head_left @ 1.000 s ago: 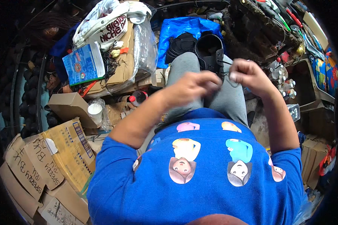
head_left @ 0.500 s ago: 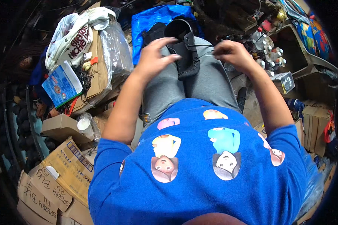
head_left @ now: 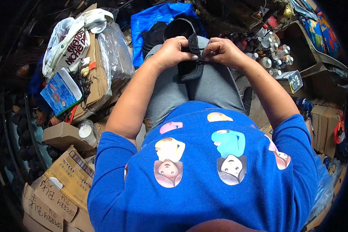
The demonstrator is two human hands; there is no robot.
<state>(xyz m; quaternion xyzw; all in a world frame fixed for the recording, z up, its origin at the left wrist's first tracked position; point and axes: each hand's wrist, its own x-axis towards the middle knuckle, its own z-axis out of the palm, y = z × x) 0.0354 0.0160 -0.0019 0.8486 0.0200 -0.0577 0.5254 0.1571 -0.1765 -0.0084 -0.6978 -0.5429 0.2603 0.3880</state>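
Reaching over the lap, the left hand (head_left: 173, 53) met the near-left edge of the black shoe (head_left: 191, 72), fingers above and thumb lower down; its grip was curled about the upper, though I could not tell whether it pinched hard or merely rested. That touch was likely meant to steady the shoe, which lay across the thighs, its opening turned away and its toe toward the body, so that the eyelets came within easy reach of both hands. At the shoe's right side the right hand (head_left: 212, 51) had its grip pressed together, seemingly pinching the dark lace (head_left: 198, 50) close to the eyelets, presumably because a thin cord needs fingertips rather than a fist.

No table showed; the grey trousers (head_left: 166, 94) served as the surface, soft and slightly sloping. Around them the room was crowded. From the left came marked cardboard (head_left: 46, 205), a blue book (head_left: 58, 92), a small carton (head_left: 60, 136) and a white cloth bag (head_left: 67, 48) lying over stacked packaging, with a white cup (head_left: 87, 134) just beside the carton. Beyond the knees spread a blue plastic sheet (head_left: 137, 31). Farther right stood a cluster of bottles (head_left: 275, 50), near a clear plastic box (head_left: 295, 81), and at the far right hung or lay a brightly patterned cloth (head_left: 323, 36)
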